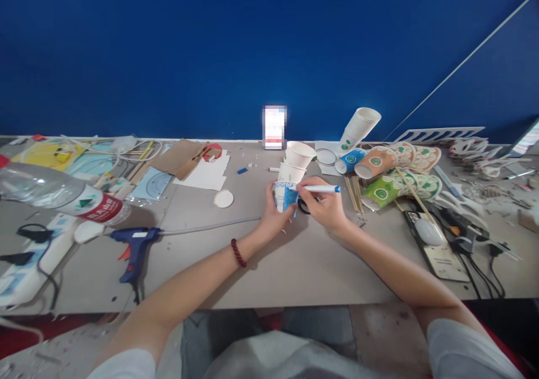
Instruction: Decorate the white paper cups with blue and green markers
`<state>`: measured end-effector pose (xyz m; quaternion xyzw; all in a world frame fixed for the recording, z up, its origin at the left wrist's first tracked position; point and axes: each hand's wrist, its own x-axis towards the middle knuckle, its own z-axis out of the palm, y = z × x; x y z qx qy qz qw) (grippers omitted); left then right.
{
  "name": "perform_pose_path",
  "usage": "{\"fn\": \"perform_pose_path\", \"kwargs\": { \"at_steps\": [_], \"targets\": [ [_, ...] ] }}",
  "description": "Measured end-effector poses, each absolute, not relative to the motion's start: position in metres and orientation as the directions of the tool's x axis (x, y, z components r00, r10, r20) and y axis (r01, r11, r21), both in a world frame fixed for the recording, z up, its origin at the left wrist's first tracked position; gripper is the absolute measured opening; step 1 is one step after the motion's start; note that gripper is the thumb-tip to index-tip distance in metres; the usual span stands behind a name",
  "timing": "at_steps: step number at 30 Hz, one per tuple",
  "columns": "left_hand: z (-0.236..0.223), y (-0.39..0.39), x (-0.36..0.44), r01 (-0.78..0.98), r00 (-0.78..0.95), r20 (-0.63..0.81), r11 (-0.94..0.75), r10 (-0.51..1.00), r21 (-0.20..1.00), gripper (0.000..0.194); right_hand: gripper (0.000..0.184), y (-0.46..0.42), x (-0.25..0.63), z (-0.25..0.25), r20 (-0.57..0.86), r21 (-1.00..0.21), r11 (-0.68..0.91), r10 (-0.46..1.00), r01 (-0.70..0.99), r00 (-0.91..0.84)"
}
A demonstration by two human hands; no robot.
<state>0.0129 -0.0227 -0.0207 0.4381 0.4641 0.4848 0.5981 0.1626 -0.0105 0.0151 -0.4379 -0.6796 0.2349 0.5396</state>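
My left hand (274, 213) is closed around a paper cup (286, 197) with a blue pattern, near the middle of the table. White paper cups (296, 157) stand just behind and above it; whether they are joined to the held one I cannot tell. A white marker (318, 188) with a blue end is pinched in my right hand (326, 208), its writing end close to the blue-patterned cup. Partly hidden by my right hand, a black ring-shaped thing (303, 205) lies on the table. A small blue cap (242, 170) rests to the left of the cups.
A blue glue gun (137, 250), a large plastic bottle (63, 193) and a power strip (37, 261) occupy the left. On the right are stacked white cups (360, 129), colored cups (385, 191) and plugs with cables (463, 236). A phone (274, 127) stands against the blue wall.
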Motion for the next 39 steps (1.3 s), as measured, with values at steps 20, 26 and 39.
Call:
{"fn": "perform_pose_path", "kwargs": {
  "at_steps": [20,26,39],
  "targets": [
    [-0.0205,-0.0232,0.0143,-0.183,0.105,-0.094,0.113,0.990,0.977,0.089,0.016,-0.0116,0.1627,0.0136,0.561,-0.750,0.543,0.825,0.378,-0.071],
    [-0.0201,-0.0232,0.0136,-0.179,0.115,-0.110,0.129,0.987,0.975,0.091,0.017,-0.0121,0.1626,0.0139,0.553,-0.748,0.538,0.829,0.388,-0.083],
    [-0.0256,-0.0252,0.0147,-0.192,0.134,-0.061,0.087,0.989,0.978,0.088,0.020,-0.0127,0.1642,0.0218,0.540,-0.697,0.524,0.833,0.489,-0.123]
  ]
}}
